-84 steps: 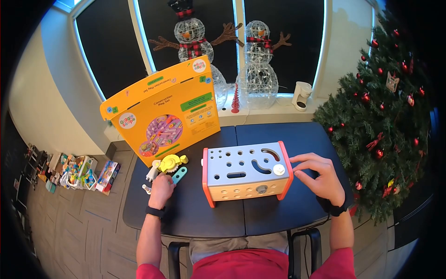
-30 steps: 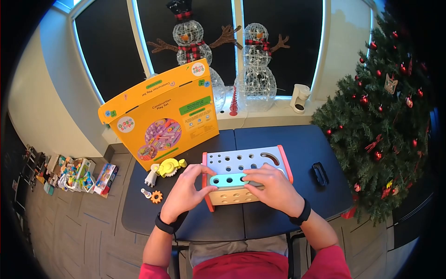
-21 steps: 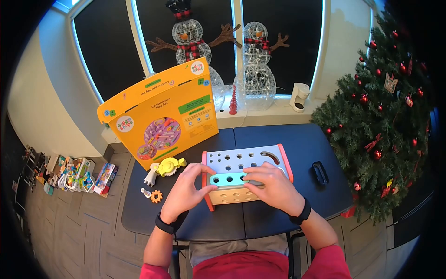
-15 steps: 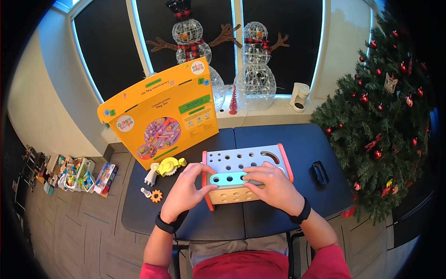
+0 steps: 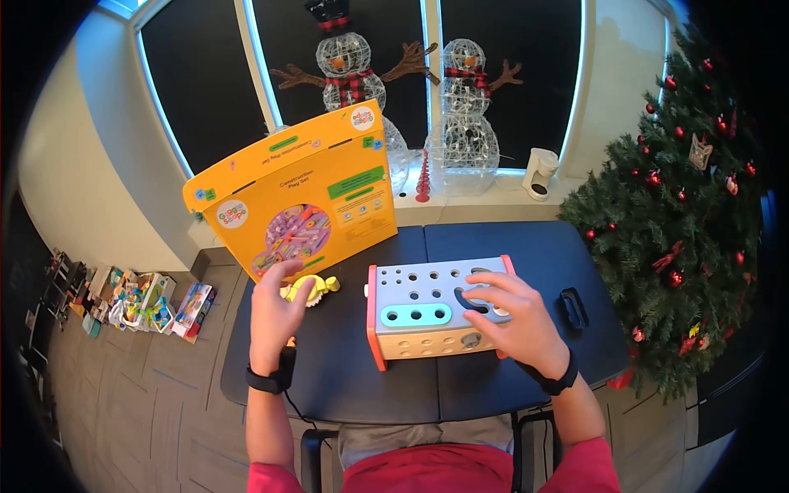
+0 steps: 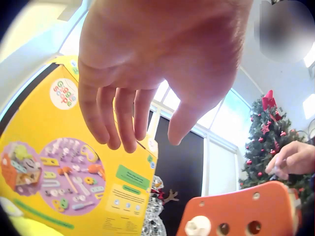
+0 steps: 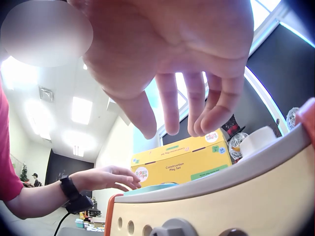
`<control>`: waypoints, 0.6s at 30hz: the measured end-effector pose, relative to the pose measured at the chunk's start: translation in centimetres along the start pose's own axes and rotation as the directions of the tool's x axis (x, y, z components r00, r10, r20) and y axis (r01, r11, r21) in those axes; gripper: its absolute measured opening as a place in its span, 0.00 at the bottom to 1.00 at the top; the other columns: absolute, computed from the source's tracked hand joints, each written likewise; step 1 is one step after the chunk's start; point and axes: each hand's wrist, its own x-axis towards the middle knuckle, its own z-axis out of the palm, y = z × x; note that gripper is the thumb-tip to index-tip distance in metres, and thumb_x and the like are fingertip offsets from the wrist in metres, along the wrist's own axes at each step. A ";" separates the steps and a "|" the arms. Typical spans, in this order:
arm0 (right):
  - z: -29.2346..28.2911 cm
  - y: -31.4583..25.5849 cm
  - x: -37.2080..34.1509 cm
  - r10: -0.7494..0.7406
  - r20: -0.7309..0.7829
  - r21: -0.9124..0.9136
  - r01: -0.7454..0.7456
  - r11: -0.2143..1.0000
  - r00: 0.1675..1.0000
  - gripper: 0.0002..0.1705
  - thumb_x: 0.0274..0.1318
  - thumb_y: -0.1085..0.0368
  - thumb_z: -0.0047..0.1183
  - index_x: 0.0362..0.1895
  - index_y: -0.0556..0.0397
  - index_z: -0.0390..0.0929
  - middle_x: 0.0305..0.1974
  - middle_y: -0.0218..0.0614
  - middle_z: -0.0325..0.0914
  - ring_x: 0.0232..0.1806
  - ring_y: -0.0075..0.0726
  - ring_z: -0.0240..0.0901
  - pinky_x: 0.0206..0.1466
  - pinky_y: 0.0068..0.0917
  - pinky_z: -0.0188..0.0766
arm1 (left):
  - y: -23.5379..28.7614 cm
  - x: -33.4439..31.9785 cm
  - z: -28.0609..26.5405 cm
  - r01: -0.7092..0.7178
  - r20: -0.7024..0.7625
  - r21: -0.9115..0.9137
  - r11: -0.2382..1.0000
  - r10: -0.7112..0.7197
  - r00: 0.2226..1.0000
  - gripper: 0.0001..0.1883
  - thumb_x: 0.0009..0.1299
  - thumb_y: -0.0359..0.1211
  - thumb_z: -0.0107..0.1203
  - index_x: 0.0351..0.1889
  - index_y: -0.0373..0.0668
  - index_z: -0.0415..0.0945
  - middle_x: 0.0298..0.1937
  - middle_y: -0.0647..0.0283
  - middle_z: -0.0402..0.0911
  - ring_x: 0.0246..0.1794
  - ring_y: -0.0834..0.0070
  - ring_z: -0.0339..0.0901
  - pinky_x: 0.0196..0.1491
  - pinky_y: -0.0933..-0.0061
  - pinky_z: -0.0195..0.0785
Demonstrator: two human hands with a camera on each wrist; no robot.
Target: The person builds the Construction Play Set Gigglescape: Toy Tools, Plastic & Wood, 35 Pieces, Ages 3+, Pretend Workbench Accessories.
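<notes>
A teal strip with three holes [image 5: 404,315] lies flat along the front edge of the toy workbench's blue-grey top [image 5: 393,297]. My right hand [image 5: 519,320] hovers over the right part of that top, fingers spread and loosely bent, holding nothing. A white knob [image 7: 258,140] shows below it in the right wrist view. My left hand [image 5: 279,316] is raised left of the workbench, fingers extended and thumb apart, with nothing in it. Nearest to it are yellow toy pieces [image 5: 322,287], partly covered by the hand. An orange gear peeks out beside the wrist; the white pieces there are hidden.
A tall yellow play-set box [image 5: 345,222] stands at the table's back left. A black clip-like object [image 5: 573,308] lies on the dark table [image 5: 493,238] at right. A grey bolt [image 5: 471,339] sticks out of the workbench front. A decorated Christmas tree [image 5: 657,238] stands beyond the table's right.
The left hand first brought the teal strip from the left pile, and both hands held it on the workbench. Now both have let go; the left moved left, the right drew back to the right.
</notes>
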 end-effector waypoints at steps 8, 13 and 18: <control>-2.5 0.3 -0.8 0.016 -0.055 -0.086 -0.021 0.996 0.998 0.14 0.54 0.68 0.72 0.46 0.55 0.90 0.54 0.40 0.87 0.52 0.49 0.82 0.58 0.40 0.79 | -7.9 0.5 -0.9 0.174 0.028 0.375 0.910 -0.199 0.980 0.20 0.67 0.36 0.71 0.54 0.37 0.84 0.51 0.48 0.89 0.53 0.50 0.86 0.57 0.55 0.78; -3.6 0.4 -1.2 0.033 -0.077 -0.119 -0.042 0.992 0.996 0.14 0.54 0.68 0.72 0.45 0.56 0.90 0.53 0.38 0.88 0.49 0.47 0.81 0.55 0.38 0.79 | -11.2 0.7 0.0 0.252 0.158 0.683 0.686 -0.474 0.866 0.18 0.61 0.39 0.72 0.45 0.38 0.87 0.48 0.46 0.89 0.50 0.48 0.88 0.53 0.50 0.82; -3.9 0.4 -1.5 0.040 -0.069 -0.118 -0.048 0.992 0.997 0.13 0.55 0.69 0.71 0.45 0.57 0.89 0.52 0.38 0.88 0.49 0.47 0.82 0.55 0.37 0.79 | -15.6 0.9 1.8 0.231 0.170 0.738 0.634 -0.506 0.846 0.13 0.61 0.35 0.70 0.40 0.38 0.87 0.46 0.45 0.90 0.48 0.48 0.89 0.50 0.51 0.84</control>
